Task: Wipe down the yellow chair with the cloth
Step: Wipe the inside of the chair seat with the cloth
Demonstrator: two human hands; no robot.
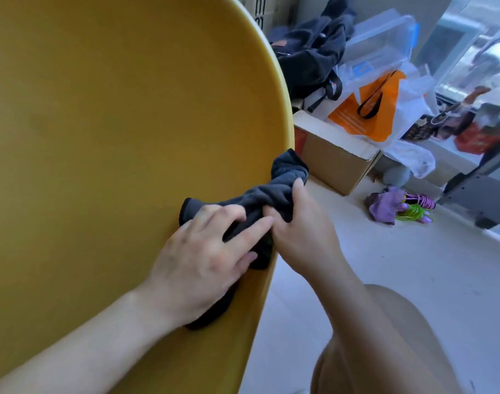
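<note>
The yellow chair (115, 123) fills the left and centre of the view, its curved rim running down the right side. A dark grey cloth (274, 191) is bunched over that rim. My left hand (203, 260) lies on the cloth against the chair's surface, fingers spread and slightly bent, part of the cloth hidden beneath the palm. My right hand (302, 228) grips the cloth's bunched middle at the rim, thumb and fingers curled round it.
A cardboard box (337, 157) stands on the pale floor just right of the chair. Behind it lie a black bag (311, 52), clear plastic containers (379, 46) and an orange bag (368, 109). A purple and green toy (399, 209) lies on the floor. My knee (385, 345) shows below.
</note>
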